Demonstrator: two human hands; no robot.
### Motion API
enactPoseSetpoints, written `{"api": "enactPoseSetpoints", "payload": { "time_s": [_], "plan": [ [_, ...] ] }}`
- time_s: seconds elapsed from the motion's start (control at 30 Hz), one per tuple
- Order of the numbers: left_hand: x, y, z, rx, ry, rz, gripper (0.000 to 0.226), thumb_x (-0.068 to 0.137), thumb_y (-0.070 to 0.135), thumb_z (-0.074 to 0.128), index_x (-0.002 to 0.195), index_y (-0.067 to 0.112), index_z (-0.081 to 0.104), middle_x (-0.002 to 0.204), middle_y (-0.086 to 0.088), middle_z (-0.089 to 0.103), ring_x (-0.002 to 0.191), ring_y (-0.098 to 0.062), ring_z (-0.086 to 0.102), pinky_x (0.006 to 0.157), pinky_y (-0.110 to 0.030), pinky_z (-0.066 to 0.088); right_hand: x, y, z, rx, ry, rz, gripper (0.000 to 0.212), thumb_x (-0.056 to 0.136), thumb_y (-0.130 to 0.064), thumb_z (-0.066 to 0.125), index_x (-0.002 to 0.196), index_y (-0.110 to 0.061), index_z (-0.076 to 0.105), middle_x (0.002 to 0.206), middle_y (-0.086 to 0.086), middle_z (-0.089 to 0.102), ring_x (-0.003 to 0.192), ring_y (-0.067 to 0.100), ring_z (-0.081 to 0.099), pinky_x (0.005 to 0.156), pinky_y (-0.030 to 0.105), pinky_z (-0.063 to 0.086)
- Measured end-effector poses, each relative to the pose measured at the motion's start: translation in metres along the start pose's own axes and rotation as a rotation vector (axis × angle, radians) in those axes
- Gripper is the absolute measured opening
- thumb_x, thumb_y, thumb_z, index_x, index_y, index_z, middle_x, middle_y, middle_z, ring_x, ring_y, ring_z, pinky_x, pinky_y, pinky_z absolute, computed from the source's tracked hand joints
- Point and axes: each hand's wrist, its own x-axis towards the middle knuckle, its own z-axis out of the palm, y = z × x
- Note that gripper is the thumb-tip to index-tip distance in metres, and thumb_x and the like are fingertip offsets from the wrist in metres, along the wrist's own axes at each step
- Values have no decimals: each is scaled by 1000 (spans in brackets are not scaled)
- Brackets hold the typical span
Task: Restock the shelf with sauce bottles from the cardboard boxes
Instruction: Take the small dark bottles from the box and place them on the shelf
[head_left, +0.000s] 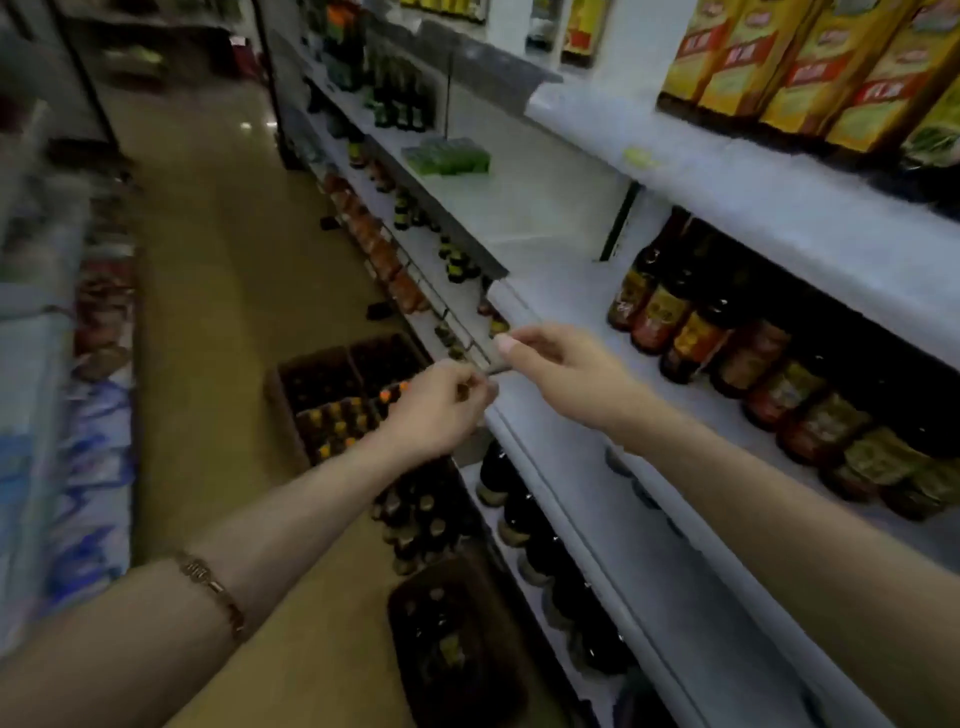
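Both hands meet at the front edge of the white shelf (566, 291). My left hand (441, 410) has its fingers curled and pinches one end of a small grey strip (496, 370). My right hand (561, 364) pinches the other end, its forefinger stretched to the left. The blur hides what the strip is. A row of dark sauce bottles (701, 332) with red and yellow labels stands at the shelf's back right. On the floor below are open cardboard boxes: one with orange-capped bottles (332, 415), one with dark bottles (426, 514), and a nearer one (457, 649).
More dark bottles (519, 514) fill the lower shelf under my hands. Yellow cartons (810, 67) stand on the shelf above. A green pack (447, 156) lies on the far shelf. The tan aisle floor (218, 260) runs ahead, with packaged goods (98, 312) along the left side.
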Motion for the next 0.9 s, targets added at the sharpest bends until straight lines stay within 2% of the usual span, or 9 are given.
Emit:
{"api": "enactPoseSetpoints", "payload": {
  "time_s": [0.07,0.17,0.3,0.4,0.47,0.63,0.77,0.87,0.9],
  "plan": [
    [-10,-21,7,4,-16,-74,36,102,31,42,98,6,68,81,-1,60,67,-13,57,55,-26,45,8,13,19,35,-94,-3,26,97,-45,50,113,-27,58,100,-21,58,92,-6,56,70,3,44],
    [-16,-51,31,2,0,-189,30,102,28,43,92,12,66,68,8,53,57,-8,49,45,-16,31,19,46,46,75,-218,33,29,96,-47,50,110,-24,60,95,-21,58,89,-6,55,74,12,42],
    [-15,-97,89,-3,-27,-364,28,101,30,45,77,22,57,70,8,53,69,-17,52,55,-28,34,27,118,79,106,-365,125,33,94,-50,51,114,-24,58,105,-13,61,97,6,60,71,13,44],
    [-21,-130,141,13,-97,-502,25,100,27,46,101,11,65,101,-5,63,90,-24,59,71,-29,45,32,182,104,100,-429,192,44,95,-49,51,127,-20,56,118,-7,60,108,10,58,73,16,43],
    [-28,-154,173,50,-137,-574,25,99,26,46,113,12,62,118,-6,54,106,-23,54,85,-28,43,32,223,124,95,-452,233,43,96,-47,51,129,-19,56,118,-6,59,109,9,55,74,14,40],
    [-50,-227,243,94,-207,-724,28,97,29,48,123,20,56,131,-6,42,122,-26,45,105,-36,39,23,318,185,94,-507,361,47,97,-45,51,133,-15,53,121,-3,60,114,12,55,88,23,43],
    [-59,-283,287,96,-249,-806,39,97,26,46,136,23,45,140,-6,31,132,-30,30,112,-40,31,19,380,243,122,-536,454,48,97,-44,51,136,-16,48,113,-7,55,100,7,53,76,17,44],
    [-64,-328,324,67,-265,-831,48,96,27,49,143,25,38,146,-8,27,133,-31,33,111,-38,33,19,423,288,111,-548,477,45,99,-40,50,137,-17,45,118,-6,54,81,-3,52,57,6,41],
    [-65,-343,337,44,-265,-846,51,96,27,51,144,25,36,146,-8,28,133,-30,37,110,-35,35,19,439,302,103,-550,479,46,99,-41,50,138,-18,44,124,-4,54,85,0,54,59,8,42]
  ]
}}
